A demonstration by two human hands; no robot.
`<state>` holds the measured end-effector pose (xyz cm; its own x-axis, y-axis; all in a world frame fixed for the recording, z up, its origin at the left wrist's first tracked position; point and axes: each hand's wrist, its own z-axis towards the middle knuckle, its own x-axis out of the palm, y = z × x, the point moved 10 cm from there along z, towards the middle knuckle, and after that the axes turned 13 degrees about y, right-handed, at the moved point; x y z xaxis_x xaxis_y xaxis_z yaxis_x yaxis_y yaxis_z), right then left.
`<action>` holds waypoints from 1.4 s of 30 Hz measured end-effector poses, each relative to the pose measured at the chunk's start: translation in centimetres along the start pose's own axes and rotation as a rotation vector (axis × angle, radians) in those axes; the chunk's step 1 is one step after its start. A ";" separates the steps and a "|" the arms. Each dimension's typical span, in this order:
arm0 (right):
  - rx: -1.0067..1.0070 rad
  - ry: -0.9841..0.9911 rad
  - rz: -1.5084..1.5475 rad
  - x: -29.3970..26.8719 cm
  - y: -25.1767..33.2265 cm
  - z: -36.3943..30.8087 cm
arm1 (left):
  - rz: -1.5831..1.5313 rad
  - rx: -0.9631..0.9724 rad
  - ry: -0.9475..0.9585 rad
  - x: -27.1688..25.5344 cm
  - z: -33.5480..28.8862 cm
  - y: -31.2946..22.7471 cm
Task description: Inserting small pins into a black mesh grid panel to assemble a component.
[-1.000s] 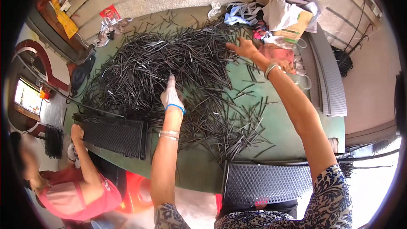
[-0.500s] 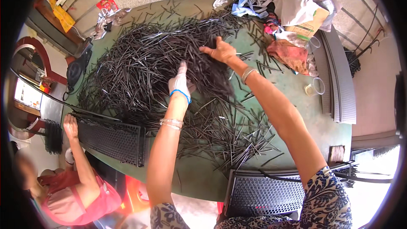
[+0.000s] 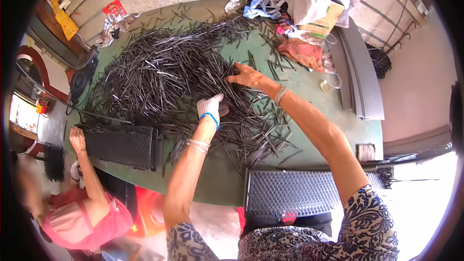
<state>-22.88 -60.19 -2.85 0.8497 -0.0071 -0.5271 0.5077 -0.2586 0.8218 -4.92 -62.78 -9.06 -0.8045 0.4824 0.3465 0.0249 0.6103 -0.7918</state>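
Observation:
A heap of thin black sticks (image 3: 159, 72) spreads over the green table (image 3: 203, 183). My left hand (image 3: 211, 108), in a white glove with a blue band at the wrist, rests at the near edge of the heap, its thumb apart from its partly hidden fingers. Beyond it to the right, my bare right hand (image 3: 249, 76) touches the heap's right side with fingers spread. Loose sticks lie between and below both hands; I see no bundle gripped in either.
A black perforated tray (image 3: 290, 191) stands at the table's near edge before me. At left, a co-worker's hand (image 3: 77, 139) rests on another perforated tray (image 3: 116, 147). Grey panels (image 3: 362, 77), a clear plastic cup (image 3: 326, 86), a reddish cloth (image 3: 302, 54) and a carton (image 3: 326, 21) are at right.
Both hands have come lower and nearer to me, drawing sticks off the heap's right side toward the near side. Green tabletop now shows where that part lay. The view has shifted slightly.

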 end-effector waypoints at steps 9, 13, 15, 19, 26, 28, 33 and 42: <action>0.353 0.482 -0.258 1.9 1.2 -9.7 | 0.046 -0.299 0.590 5.6 -8.5 6.0; 0.355 0.415 -0.409 2.1 2.7 -10.8 | 0.044 -0.265 0.468 3.5 -10.1 4.8; 0.389 0.127 -0.710 0.3 3.8 -10.1 | 0.028 -0.225 0.390 2.2 -9.6 5.1; 0.310 -0.113 -0.623 2.5 6.3 -10.4 | -0.006 -0.028 0.067 -1.9 -8.5 3.5; 0.486 -0.073 -0.609 5.3 3.8 -11.4 | 0.035 0.008 -0.063 1.5 -8.3 2.7; 0.510 -0.104 -0.591 4.7 2.9 -12.0 | -0.012 0.013 -0.095 1.9 -8.4 3.3; 0.436 -0.113 -0.594 5.0 3.9 -12.0 | -0.089 -0.073 0.016 1.2 -6.9 4.7; 0.350 -0.027 -0.401 4.6 1.3 -11.1 | 0.011 -0.140 0.129 4.9 -6.1 4.9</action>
<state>-16.72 -49.87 -1.78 0.5921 0.1352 -0.7945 0.7105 -0.5527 0.4355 -5.10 -53.64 -8.20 -0.7215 0.5604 0.4068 0.1228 0.6817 -0.7213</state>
